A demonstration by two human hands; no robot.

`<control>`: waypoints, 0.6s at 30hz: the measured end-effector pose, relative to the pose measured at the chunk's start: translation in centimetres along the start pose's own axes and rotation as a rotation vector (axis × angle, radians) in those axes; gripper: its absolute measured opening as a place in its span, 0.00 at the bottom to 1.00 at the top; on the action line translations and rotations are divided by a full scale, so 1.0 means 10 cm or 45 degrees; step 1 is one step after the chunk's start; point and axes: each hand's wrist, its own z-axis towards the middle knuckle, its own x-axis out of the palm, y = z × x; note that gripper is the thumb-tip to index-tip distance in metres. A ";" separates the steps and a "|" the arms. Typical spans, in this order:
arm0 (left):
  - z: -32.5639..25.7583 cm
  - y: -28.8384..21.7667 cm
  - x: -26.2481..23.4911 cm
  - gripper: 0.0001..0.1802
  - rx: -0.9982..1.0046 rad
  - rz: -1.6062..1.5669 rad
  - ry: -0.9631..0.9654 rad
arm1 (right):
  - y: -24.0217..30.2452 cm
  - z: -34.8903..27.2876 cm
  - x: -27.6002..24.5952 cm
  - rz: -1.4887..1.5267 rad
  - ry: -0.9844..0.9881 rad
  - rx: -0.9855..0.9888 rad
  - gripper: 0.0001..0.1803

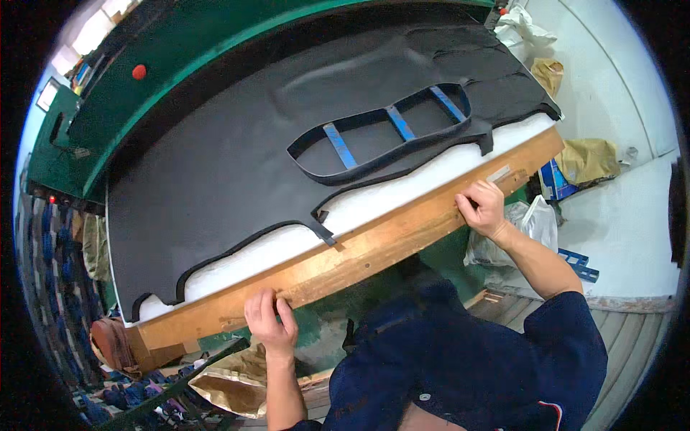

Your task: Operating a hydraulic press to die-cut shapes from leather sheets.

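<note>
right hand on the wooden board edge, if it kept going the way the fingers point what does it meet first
The right hand already touches the wooden board. Going on up and left, it would probably reach the white foam strip first, then the black sheet.

Dark navy short-sleeved work shirt (small button at the front), bare forearms and hands (270,321).

Black sheet (237,151) on white pad (287,244), black frame (381,136) with blue crossbars, brown wooden bench (359,255) edge, green machine (180,50) far left, red ball (139,71), navy sleeve (568,337)
</note>
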 end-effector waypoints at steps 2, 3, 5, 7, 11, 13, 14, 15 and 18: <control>0.03 0.02 0.15 0.09 0.004 0.066 -0.088 | 0.02 -0.01 0.03 -0.113 0.006 0.002 0.07; 0.06 0.02 0.24 0.08 -0.022 0.077 -0.087 | 0.02 -0.02 0.02 -0.126 0.031 0.014 0.07; 0.09 0.02 0.24 0.09 -0.009 0.084 -0.148 | 0.01 0.01 0.06 -0.101 0.042 0.016 0.05; 0.03 0.05 0.22 0.11 -0.037 0.115 -0.107 | 0.06 0.04 0.06 -0.103 0.104 0.027 0.04; 0.03 0.01 0.25 0.12 -0.065 0.147 -0.124 | 0.12 0.14 -0.01 -0.109 0.170 0.046 0.05; 0.11 0.01 0.31 0.12 -0.049 0.146 -0.091 | 0.04 0.19 -0.02 -0.144 0.171 0.036 0.05; 0.17 0.02 0.32 0.13 -0.029 0.168 -0.114 | 0.01 0.26 0.01 -0.120 0.170 -0.017 0.04; 0.18 0.03 0.31 0.13 -0.045 0.185 -0.112 | 0.00 0.28 0.01 -0.104 0.182 -0.031 0.04; 0.27 0.02 0.24 0.11 -0.121 0.115 -0.083 | 0.14 0.60 0.01 0.144 0.205 -0.152 0.04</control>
